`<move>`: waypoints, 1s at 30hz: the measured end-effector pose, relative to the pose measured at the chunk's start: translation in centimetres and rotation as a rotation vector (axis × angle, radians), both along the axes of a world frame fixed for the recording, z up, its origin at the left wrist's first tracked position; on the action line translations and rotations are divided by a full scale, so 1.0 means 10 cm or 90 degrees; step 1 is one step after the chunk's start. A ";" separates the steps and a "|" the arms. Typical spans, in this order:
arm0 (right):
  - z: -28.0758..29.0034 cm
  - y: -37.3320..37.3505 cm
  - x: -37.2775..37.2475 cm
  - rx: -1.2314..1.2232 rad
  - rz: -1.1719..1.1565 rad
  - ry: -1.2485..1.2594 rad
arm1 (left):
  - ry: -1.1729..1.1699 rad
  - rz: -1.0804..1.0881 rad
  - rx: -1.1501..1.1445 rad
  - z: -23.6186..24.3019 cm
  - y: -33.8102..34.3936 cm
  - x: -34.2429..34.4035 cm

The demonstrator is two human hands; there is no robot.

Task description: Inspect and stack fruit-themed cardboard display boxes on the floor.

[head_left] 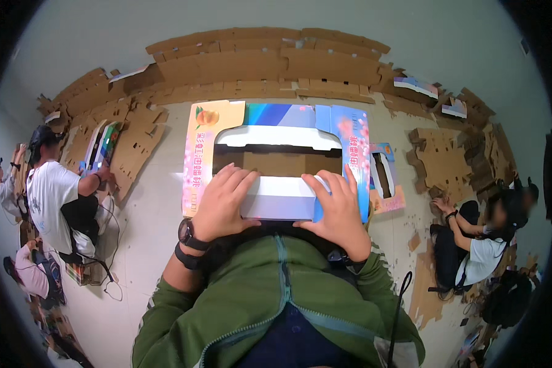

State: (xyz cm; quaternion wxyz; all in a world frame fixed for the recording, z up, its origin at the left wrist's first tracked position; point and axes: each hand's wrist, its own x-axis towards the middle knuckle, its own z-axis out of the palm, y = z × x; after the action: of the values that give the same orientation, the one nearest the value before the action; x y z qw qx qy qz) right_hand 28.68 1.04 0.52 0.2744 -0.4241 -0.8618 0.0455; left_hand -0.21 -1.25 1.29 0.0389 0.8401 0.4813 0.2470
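A printed cardboard fruit box (352, 156), blue and pink on its right side and yellow-orange on its left, is in front of my body. A wide opening in its upper face shows brown cardboard inside. My left hand (224, 202) grips the near edge at the left, its fingers over a white and lilac flap (277, 199) and its thumb below. At the right end of that flap, my right hand (337, 205) holds the same edge in the same way. The box's underside is hidden.
Flattened brown cardboard (227, 67) lines the far wall. Another printed box (387, 184) lies on the floor to the right. A person in white (55, 190) handles a box at the left; another person (481, 254) crouches beside cardboard sheets (444, 159) at the right.
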 end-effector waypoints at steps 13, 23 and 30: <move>-0.08 0.04 0.02 0.062 0.016 0.006 | 0.001 -0.011 0.022 -0.06 -0.02 -0.03; -0.11 0.04 0.03 0.078 0.017 0.012 | 0.011 -0.006 0.017 -0.07 -0.02 -0.02; -0.05 0.01 0.06 0.050 0.037 -0.023 | 0.000 0.000 0.055 -0.08 -0.02 0.02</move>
State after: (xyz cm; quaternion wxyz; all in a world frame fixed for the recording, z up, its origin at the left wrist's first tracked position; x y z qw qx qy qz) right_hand 29.27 1.17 0.05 0.2737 -0.3889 -0.8796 0.0115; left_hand 0.02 -1.41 0.47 0.0022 0.8410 0.4705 0.2672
